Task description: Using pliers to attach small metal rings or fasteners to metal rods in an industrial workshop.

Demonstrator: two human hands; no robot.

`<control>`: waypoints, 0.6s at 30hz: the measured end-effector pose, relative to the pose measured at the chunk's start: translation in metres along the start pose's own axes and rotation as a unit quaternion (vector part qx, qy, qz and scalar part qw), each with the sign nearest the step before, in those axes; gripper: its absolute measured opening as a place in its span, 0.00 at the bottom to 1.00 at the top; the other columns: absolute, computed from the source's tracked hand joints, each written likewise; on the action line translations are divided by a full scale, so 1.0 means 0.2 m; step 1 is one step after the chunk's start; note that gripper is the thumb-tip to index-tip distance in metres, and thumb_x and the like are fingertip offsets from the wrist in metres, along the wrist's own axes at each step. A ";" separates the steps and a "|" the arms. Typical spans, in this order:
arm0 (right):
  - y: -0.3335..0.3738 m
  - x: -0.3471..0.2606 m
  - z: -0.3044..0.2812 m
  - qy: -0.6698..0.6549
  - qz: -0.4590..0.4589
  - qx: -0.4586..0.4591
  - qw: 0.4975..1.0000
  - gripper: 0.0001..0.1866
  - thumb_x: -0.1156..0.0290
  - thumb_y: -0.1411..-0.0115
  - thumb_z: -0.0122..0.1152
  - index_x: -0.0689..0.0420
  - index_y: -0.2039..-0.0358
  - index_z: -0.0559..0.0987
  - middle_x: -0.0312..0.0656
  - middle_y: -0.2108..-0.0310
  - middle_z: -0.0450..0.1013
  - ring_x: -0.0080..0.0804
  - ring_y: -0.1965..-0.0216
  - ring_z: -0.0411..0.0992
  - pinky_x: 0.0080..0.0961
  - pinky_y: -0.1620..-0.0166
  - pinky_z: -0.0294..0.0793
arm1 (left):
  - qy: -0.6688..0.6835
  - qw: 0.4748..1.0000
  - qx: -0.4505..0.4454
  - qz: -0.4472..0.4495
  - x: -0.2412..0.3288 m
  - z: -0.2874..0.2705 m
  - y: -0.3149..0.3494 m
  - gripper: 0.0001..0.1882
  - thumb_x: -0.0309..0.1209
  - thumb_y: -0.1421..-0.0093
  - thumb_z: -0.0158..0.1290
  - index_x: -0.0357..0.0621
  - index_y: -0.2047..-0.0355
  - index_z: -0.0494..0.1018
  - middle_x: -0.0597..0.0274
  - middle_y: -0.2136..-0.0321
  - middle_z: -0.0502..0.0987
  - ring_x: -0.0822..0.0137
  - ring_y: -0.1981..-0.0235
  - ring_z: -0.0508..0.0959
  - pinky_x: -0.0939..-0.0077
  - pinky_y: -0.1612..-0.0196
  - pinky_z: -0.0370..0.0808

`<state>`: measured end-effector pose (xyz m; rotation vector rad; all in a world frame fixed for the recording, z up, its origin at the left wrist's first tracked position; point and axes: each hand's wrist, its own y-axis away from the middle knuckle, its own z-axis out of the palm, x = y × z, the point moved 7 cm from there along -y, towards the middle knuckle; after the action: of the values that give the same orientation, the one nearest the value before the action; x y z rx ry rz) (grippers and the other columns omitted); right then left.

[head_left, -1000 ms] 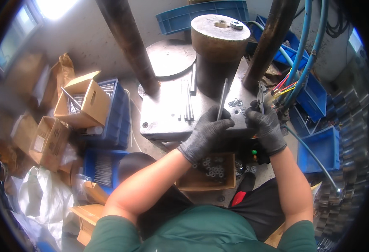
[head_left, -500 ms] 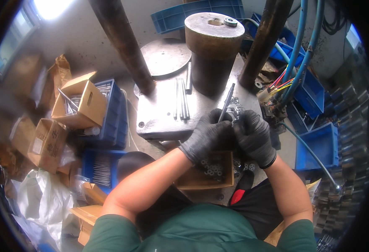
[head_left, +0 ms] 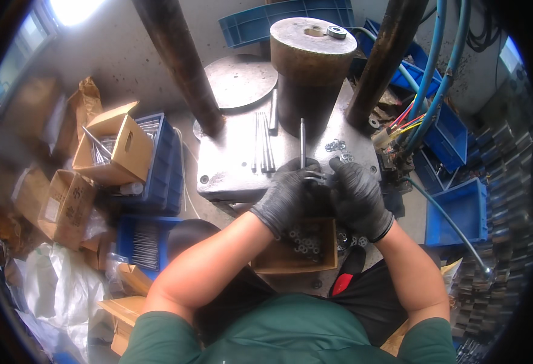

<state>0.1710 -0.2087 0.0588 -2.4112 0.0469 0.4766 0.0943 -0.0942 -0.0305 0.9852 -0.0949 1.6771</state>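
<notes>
Both my hands wear dark gloves and meet over the near edge of the metal plate (head_left: 227,173). My left hand (head_left: 288,193) is closed round a slim metal rod (head_left: 303,142), which points away from me, almost straight in the view. A small shiny metal piece (head_left: 316,176) shows at the rod's near part, between the hands. My right hand (head_left: 360,197) has its fingers drawn together beside that piece; what they pinch is hidden. Just beyond it, small metal rings (head_left: 335,145) lie loose on the plate. Below the hands is a cardboard box (head_left: 297,266) with more rings.
Several rods (head_left: 262,145) lie on the plate, left of a thick steel cylinder (head_left: 294,36) topped by a bearing (head_left: 336,32). Dark posts (head_left: 184,67) rise on both sides. Blue hoses (head_left: 427,73) hang at right. Blue bins (head_left: 457,212) and cardboard boxes (head_left: 124,148) flank the plate.
The rod has swung from leaning right to nearly straight ahead, moving left with my left hand. My right hand has shifted slightly down and left, and the loose rings on the plate show more.
</notes>
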 end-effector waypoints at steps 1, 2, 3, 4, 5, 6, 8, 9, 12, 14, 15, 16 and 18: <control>0.00 0.03 0.01 -0.001 -0.001 0.000 1.000 0.24 0.84 0.50 0.63 0.62 0.50 0.78 0.50 0.70 0.76 0.53 0.67 0.77 0.46 0.64 0.77 | -0.035 0.999 0.018 0.025 0.03 -0.03 0.00 0.12 0.30 0.34 0.59 0.44 0.51 0.75 0.64 0.65 0.79 0.75 0.68 0.79 0.82 0.69 0.79; 0.00 0.11 0.01 0.011 0.028 0.011 0.999 0.22 0.83 0.50 0.63 0.61 0.51 0.78 0.51 0.69 0.76 0.54 0.66 0.77 0.46 0.63 0.77 | -0.070 0.996 0.035 0.051 0.05 -0.06 0.01 0.11 0.30 0.34 0.60 0.45 0.53 0.75 0.63 0.65 0.79 0.77 0.70 0.77 0.85 0.71 0.76; 0.01 0.20 0.01 0.023 0.057 0.021 0.998 0.20 0.82 0.49 0.62 0.61 0.53 0.77 0.52 0.68 0.76 0.56 0.65 0.77 0.47 0.62 0.77 | -0.069 0.996 0.037 0.052 0.06 -0.07 0.01 0.11 0.30 0.34 0.60 0.45 0.53 0.75 0.63 0.65 0.79 0.77 0.70 0.77 0.85 0.71 0.76; 0.02 0.28 0.03 0.059 0.093 -0.010 0.994 0.16 0.79 0.48 0.63 0.60 0.57 0.77 0.53 0.66 0.77 0.58 0.63 0.77 0.48 0.60 0.78 | -0.071 0.995 0.033 0.066 0.07 -0.07 0.01 0.11 0.30 0.35 0.61 0.46 0.55 0.75 0.63 0.65 0.80 0.77 0.71 0.75 0.86 0.72 0.74; 0.03 0.35 0.04 0.065 0.148 -0.047 0.986 0.14 0.78 0.47 0.63 0.60 0.57 0.77 0.54 0.65 0.77 0.58 0.62 0.77 0.47 0.59 0.78 | -0.073 0.994 0.029 0.080 0.08 -0.08 0.02 0.10 0.30 0.36 0.62 0.47 0.56 0.75 0.63 0.65 0.80 0.78 0.72 0.74 0.87 0.74 0.72; 0.05 0.42 0.04 0.076 0.203 -0.083 0.973 0.13 0.77 0.45 0.63 0.60 0.58 0.77 0.54 0.64 0.77 0.58 0.61 0.77 0.47 0.58 0.78 | -0.072 0.994 0.028 0.080 0.08 -0.08 0.01 0.10 0.30 0.36 0.62 0.47 0.56 0.75 0.63 0.65 0.80 0.78 0.72 0.74 0.87 0.74 0.72; 0.08 0.52 0.04 0.080 0.214 -0.085 0.970 0.14 0.76 0.44 0.63 0.59 0.56 0.77 0.52 0.64 0.78 0.54 0.62 0.78 0.44 0.58 0.78 | -0.060 0.996 0.012 0.070 0.08 -0.07 0.02 0.10 0.31 0.37 0.63 0.47 0.58 0.74 0.63 0.65 0.80 0.78 0.71 0.74 0.87 0.73 0.72; 0.11 0.58 0.04 0.086 0.226 -0.086 0.966 0.15 0.76 0.43 0.63 0.59 0.53 0.78 0.50 0.64 0.79 0.51 0.63 0.79 0.42 0.59 0.79 | -0.059 0.996 0.011 0.070 0.08 -0.07 0.02 0.10 0.31 0.37 0.63 0.47 0.58 0.74 0.63 0.65 0.80 0.78 0.71 0.74 0.87 0.73 0.72; 0.23 0.78 0.04 -0.171 0.292 0.059 0.939 0.20 0.74 0.41 0.65 0.57 0.47 0.78 0.42 0.65 0.78 0.37 0.64 0.79 0.38 0.61 0.79 | -0.075 0.995 0.004 0.065 0.08 -0.02 0.02 0.10 0.32 0.36 0.62 0.47 0.58 0.73 0.62 0.65 0.80 0.78 0.71 0.74 0.87 0.72 0.72; 0.17 0.72 0.00 -0.187 0.414 -0.009 0.891 0.27 0.75 0.42 0.66 0.57 0.40 0.75 0.38 0.63 0.76 0.29 0.63 0.77 0.32 0.60 0.79 | -0.073 0.994 0.011 0.084 0.11 -0.04 0.04 0.08 0.32 0.36 0.61 0.45 0.60 0.74 0.64 0.68 0.78 0.78 0.72 0.74 0.88 0.72 0.72; 0.18 0.69 -0.02 -0.290 0.446 -0.004 0.847 0.29 0.76 0.42 0.65 0.57 0.39 0.74 0.39 0.60 0.75 0.29 0.63 0.77 0.30 0.59 0.79 | -0.073 0.994 0.010 0.085 0.10 -0.06 0.04 0.08 0.32 0.36 0.61 0.45 0.60 0.74 0.64 0.68 0.78 0.78 0.72 0.74 0.88 0.72 0.72; 0.17 0.63 -0.02 -0.394 0.470 0.000 0.790 0.31 0.76 0.43 0.65 0.57 0.37 0.73 0.40 0.58 0.75 0.28 0.64 0.76 0.27 0.58 0.78 | -0.190 0.964 -0.002 0.187 0.14 -0.07 0.06 0.07 0.31 0.36 0.60 0.45 0.62 0.75 0.65 0.70 0.76 0.78 0.73 0.73 0.87 0.72 0.71; 0.13 0.50 -0.04 -0.363 0.454 0.012 0.813 0.36 0.78 0.45 0.64 0.57 0.33 0.70 0.39 0.55 0.74 0.28 0.61 0.75 0.25 0.55 0.77 | -0.303 0.909 -0.013 0.285 0.21 -0.05 0.09 0.06 0.31 0.37 0.60 0.45 0.64 0.75 0.67 0.73 0.73 0.78 0.74 0.72 0.87 0.73 0.70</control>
<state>0.2623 -0.2258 0.0136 -1.8742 0.8781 1.7700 0.0735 -0.0640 -0.0031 1.5322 -0.8890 1.8043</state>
